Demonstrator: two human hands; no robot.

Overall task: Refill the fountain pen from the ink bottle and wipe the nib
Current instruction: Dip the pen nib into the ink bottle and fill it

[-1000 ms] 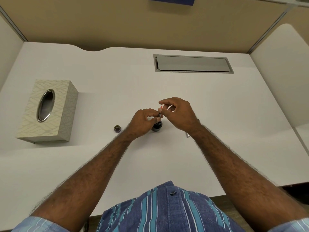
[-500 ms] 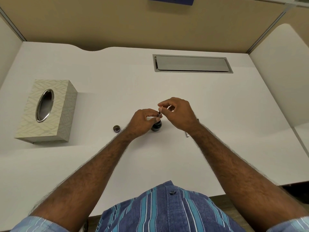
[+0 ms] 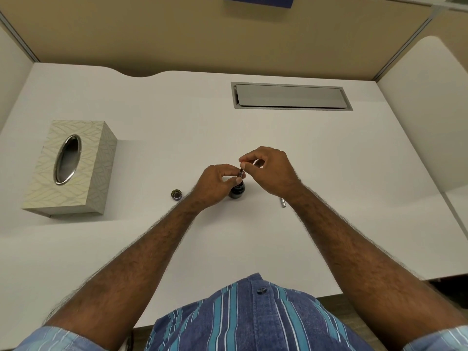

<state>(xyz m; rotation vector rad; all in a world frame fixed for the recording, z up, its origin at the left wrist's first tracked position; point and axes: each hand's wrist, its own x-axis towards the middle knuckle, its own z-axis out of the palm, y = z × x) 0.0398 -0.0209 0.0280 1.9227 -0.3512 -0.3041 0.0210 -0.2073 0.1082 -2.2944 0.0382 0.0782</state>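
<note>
Left hand (image 3: 215, 183) grips the slim dark pen section (image 3: 241, 172) upright over the small dark glass ink bottle (image 3: 237, 192); right hand (image 3: 271, 171) pinches its top end.

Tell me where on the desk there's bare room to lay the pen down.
Free: the stretch between the tissue box and the bottle cap, the strip between the hands and the grey hatch, and the right side. Crowded: around the ink bottle, where left hand, right hand and a metal piece cluster.
</note>
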